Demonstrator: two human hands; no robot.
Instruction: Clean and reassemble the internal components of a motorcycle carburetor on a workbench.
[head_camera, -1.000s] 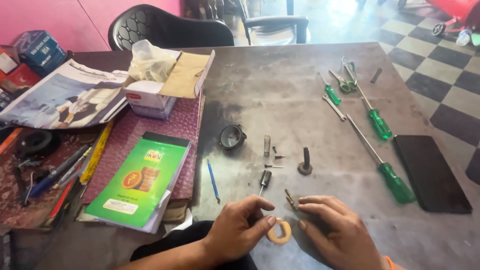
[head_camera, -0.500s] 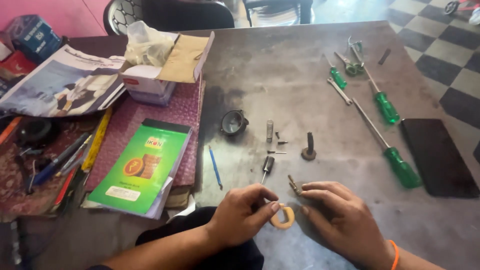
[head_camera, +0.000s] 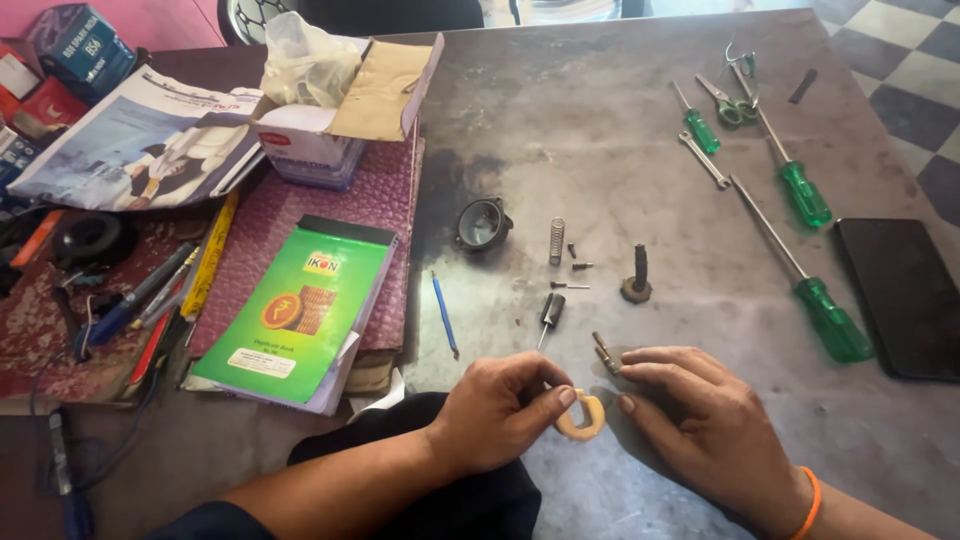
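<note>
Head view, only one there is. Your left hand (head_camera: 495, 410) pinches a small tan ring (head_camera: 581, 415) between thumb and forefinger, low on the table (head_camera: 600, 130), near the front edge. Your right hand (head_camera: 700, 415) is just beside it, fingers curled over the ring's right side; can't tell if they touch it or just hover. A small brass bit (head_camera: 604, 352) lies at the right fingertips, touching or nearly so.

Handling, my guess: ring looks light, thin, prob. rubbery or soft plastic, so it'll flex if squeezed hard. Take it by the outer rim w/ two fingers, light grip. Small enough to flick away and get lost.

Above your hands, small parts lie loose: a spring (head_camera: 557, 241), tiny screws (head_camera: 577, 265), a black stud on a round base (head_camera: 636, 278), a short black-handled tool (head_camera: 549, 310), a blue pen (head_camera: 445, 314), a dark round cap (head_camera: 482, 224). They're near, so a sweep forward would scatter them.

Right side: three green screwdrivers (head_camera: 835, 320), a spanner (head_camera: 705, 160), scissors (head_camera: 728, 100) and a black phone (head_camera: 905, 295) near the right edge, well apart from your hands.

Left side is crowded: green booklet (head_camera: 295, 310) on a maroon mat (head_camera: 290, 230), a box (head_camera: 340, 110), a magazine (head_camera: 140, 140), pens (head_camera: 140, 300).

Best open room is bare table betw. the screwdrivers and your right hand, and the far middle. Front edge sits close under your wrists, so a dropped ring could roll into your lap.
</note>
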